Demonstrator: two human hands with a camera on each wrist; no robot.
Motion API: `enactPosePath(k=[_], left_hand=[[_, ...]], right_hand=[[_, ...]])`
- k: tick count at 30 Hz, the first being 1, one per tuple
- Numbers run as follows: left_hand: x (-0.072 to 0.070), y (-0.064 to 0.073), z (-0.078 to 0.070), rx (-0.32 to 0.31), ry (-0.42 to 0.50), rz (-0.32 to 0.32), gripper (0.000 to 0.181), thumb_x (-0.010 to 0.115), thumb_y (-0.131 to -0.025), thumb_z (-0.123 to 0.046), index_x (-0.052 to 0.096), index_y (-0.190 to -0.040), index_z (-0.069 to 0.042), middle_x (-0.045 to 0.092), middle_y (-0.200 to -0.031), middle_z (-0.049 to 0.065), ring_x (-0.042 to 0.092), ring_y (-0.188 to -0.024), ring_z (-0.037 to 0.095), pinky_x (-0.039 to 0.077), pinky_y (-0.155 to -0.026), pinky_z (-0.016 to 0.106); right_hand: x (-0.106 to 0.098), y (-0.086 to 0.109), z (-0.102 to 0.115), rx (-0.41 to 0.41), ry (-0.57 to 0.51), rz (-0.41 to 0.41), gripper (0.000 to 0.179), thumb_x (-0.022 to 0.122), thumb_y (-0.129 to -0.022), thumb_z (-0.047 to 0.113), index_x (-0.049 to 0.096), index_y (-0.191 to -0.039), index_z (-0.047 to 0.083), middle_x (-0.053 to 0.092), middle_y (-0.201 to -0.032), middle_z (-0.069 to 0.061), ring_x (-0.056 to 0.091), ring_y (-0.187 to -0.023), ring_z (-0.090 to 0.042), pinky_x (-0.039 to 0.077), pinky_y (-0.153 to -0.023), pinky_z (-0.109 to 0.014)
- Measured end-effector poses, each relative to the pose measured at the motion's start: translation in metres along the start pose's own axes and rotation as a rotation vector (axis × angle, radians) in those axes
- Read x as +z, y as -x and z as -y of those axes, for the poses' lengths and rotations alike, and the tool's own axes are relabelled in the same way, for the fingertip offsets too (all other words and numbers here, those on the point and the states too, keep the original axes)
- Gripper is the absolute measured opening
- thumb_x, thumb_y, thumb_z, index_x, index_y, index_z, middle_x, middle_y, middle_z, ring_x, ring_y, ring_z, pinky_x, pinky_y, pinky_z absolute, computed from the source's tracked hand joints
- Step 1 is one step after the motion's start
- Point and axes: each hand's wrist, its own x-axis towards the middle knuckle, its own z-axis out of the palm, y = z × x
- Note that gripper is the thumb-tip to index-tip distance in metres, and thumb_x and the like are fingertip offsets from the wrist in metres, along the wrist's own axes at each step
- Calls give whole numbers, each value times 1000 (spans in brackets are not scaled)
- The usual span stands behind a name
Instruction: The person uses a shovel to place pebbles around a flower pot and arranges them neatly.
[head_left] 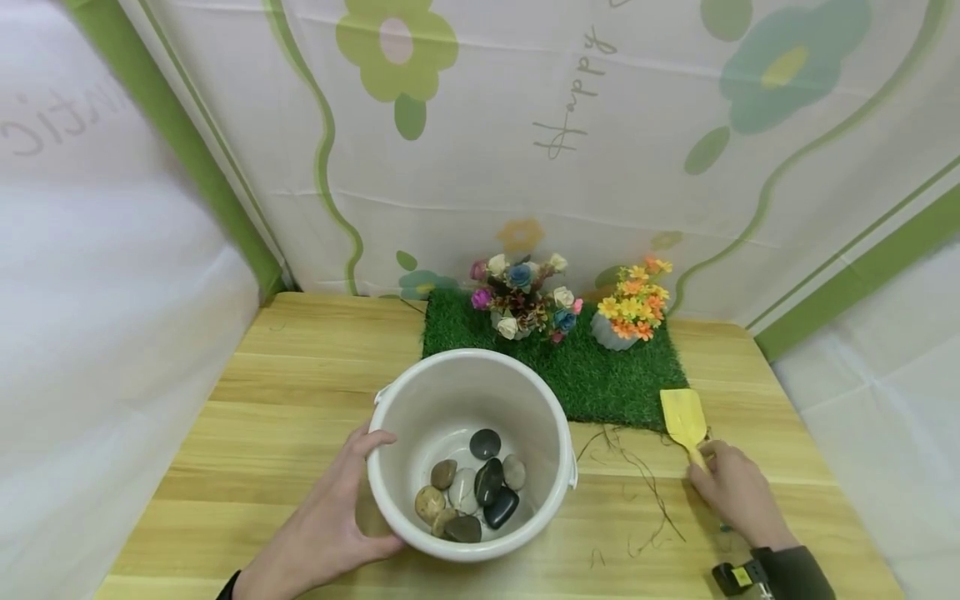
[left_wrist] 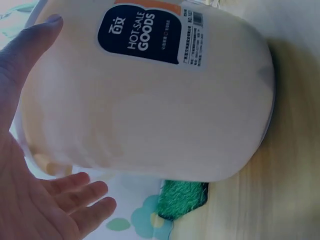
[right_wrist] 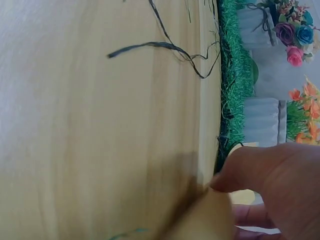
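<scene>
A pale plastic bucket (head_left: 465, 360) stands near the front of the table, several smooth stones (head_left: 487, 482) of black, grey and tan lying on its bottom. My left hand (head_left: 326, 521) holds its left side, index finger hooked over the rim and thumb lower against the edge. Three other fingers (left_wrist: 85, 195) spread beside the bucket wall in the left wrist view, near a label (left_wrist: 145, 32). At the right, my right hand (head_left: 738, 492) pinches the handle of a yellow toy shovel (head_left: 682, 415). The shovel's blade points toward the back, beside the turf's corner.
Behind the bucket lies a green artificial turf mat (head_left: 615, 392). On it stand a pot of mixed roses (head_left: 521, 296) and a pot of yellow-orange flowers (head_left: 633, 304). Thin dark strands (head_left: 648, 483) lie between bucket and shovel. White printed curtains (head_left: 480, 167) close in the table.
</scene>
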Motion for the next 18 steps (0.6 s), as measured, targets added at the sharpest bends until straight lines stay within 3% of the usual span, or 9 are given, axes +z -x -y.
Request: enactPosePath(k=[5,13,18], left_hand=[[4,0,-1,11,32,5,97,81,-58,-48,26,-136,-25,28,-144,4,38,-120,16,42,-89,42],[7,1,1,8,70,1,91,82,-59,-46,29,-130,-23,23,-148,8,37,-124,21,40,-90,45],[8,1,2,9,76,-14,84,81,-61,-47,31,-125,-23,22,-148,10,32,-128,25,38,-92,48]], right_hand=[[-5,1,-2,-39,27,-69,37,60,-84,20,53,-104,-11,53,-94,-27,55,-77,-34,48,-61,-51],[-37,4,23,-157,-3,-203,28,65,-78,13,57,-98,-5,55,-87,-15,44,-60,-15,39,-45,-29],[-62,3,46,-247,-74,-210,22,62,-82,11,54,-102,5,59,-90,-10,40,-50,-6,37,-40,-26]])
